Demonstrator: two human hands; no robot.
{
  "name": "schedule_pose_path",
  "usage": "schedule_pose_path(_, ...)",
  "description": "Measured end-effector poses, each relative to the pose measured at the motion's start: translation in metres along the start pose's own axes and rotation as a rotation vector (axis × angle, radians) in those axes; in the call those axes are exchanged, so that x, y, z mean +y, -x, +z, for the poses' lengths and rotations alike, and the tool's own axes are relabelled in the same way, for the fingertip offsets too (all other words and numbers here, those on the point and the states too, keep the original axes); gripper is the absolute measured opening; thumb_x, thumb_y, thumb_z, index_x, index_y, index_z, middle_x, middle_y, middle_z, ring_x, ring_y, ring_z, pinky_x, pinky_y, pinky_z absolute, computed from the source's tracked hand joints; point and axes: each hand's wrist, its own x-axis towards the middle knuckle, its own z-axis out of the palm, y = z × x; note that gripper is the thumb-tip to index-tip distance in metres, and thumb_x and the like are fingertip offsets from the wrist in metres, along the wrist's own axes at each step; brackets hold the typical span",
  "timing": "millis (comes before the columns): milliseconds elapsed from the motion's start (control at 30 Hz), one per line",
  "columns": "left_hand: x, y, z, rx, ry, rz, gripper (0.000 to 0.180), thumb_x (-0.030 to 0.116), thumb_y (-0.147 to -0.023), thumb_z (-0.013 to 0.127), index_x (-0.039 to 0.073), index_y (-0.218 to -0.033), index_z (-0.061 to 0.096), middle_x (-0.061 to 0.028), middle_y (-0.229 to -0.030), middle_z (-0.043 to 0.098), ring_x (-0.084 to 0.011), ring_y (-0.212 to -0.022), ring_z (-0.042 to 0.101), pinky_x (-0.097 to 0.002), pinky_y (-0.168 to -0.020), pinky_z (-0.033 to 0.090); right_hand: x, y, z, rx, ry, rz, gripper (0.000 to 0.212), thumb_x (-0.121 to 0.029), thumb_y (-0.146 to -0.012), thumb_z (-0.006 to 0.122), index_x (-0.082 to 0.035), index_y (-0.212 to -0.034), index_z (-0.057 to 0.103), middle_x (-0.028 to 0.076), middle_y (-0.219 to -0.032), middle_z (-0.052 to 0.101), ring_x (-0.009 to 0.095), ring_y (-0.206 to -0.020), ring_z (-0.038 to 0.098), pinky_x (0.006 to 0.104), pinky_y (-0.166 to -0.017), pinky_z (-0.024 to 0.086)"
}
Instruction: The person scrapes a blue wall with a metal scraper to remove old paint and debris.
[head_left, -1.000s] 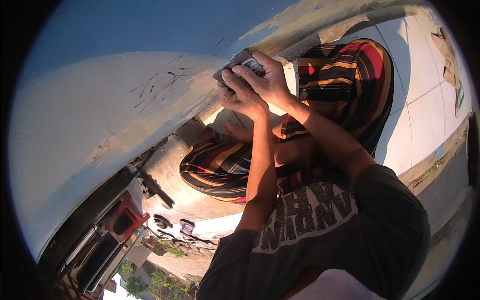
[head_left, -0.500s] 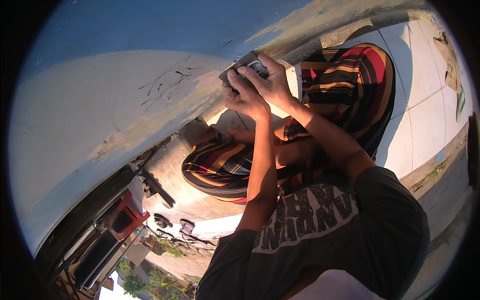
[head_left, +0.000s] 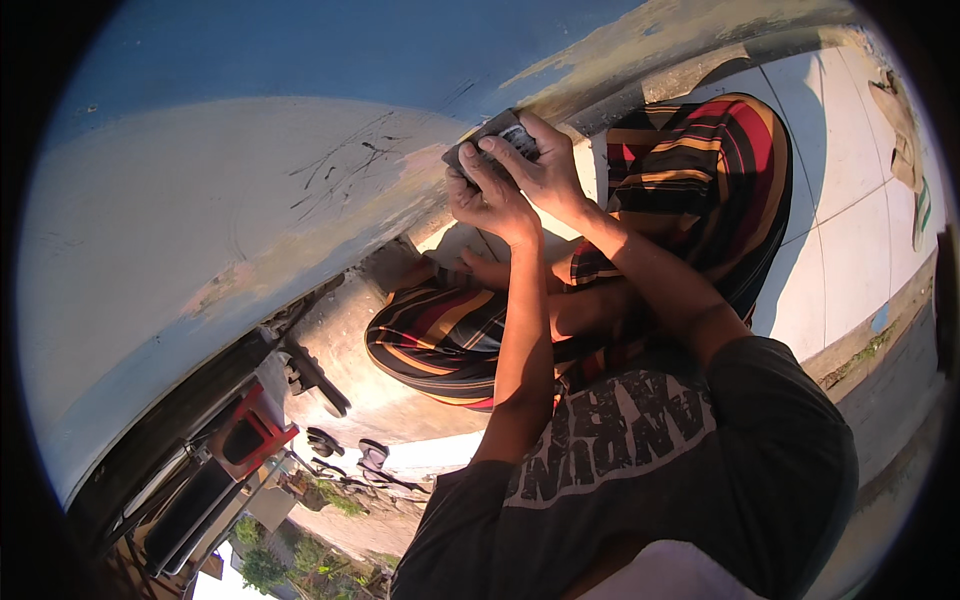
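Both my hands grip a dark grey, flat sheet that looks like sandpaper (head_left: 497,128), with pale marks on its back. My left hand (head_left: 490,203) has its thumb on the sheet's near face, its other fingers curled at the lower left side. From the right, my right hand (head_left: 550,172) pinches the sheet, thumb across the back and forefinger along the upper edge. The sheet is held close to the painted wall (head_left: 240,180); whether it touches the wall cannot be made out. Dark scratches and worn, patchy paint show on the wall.
My crossed legs, in a striped cloth (head_left: 690,170), lie under my forearms. White floor tiles (head_left: 850,190) are to the right, with a brown and green sandal-like item (head_left: 905,150). Sandals (head_left: 373,455), a red plastic stool (head_left: 255,430) and plants (head_left: 265,565) lie at the lower left.
My hands and the sheet have shifted very slightly down in the picture, along with the whole scene. The grip stays the same.
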Motion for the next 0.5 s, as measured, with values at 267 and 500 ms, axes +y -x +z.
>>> schedule_pose_path(267,-0.007,0.003,0.001,-0.022,0.073,0.007,0.027,0.018,-0.097,0.053,-0.003,-0.081,0.058,-0.0047,-0.071,0.061,-0.0068,-0.061,0.054,-0.0213,-0.055,0.044,0.006,0.002,0.000,0.011,-0.010,0.008,0.009,-0.007,-0.088,0.062,-0.001,-0.095,0.061,0.002,-0.080,0.065,0.003,-0.070,0.056,0.0201,-0.061,0.047)
schedule_pose_path(500,0.004,0.001,0.001,-0.044,0.049,-0.018,0.028,0.019,-0.097,0.053,-0.003,-0.079,0.058,-0.0033,-0.070,0.060,-0.0054,-0.061,0.050,-0.0204,-0.054,0.040,0.001,0.003,0.003,0.040,-0.001,-0.024,0.009,-0.009,-0.089,0.063,-0.002,-0.093,0.061,0.000,-0.078,0.064,0.002,-0.067,0.055,0.0200,-0.057,0.046)
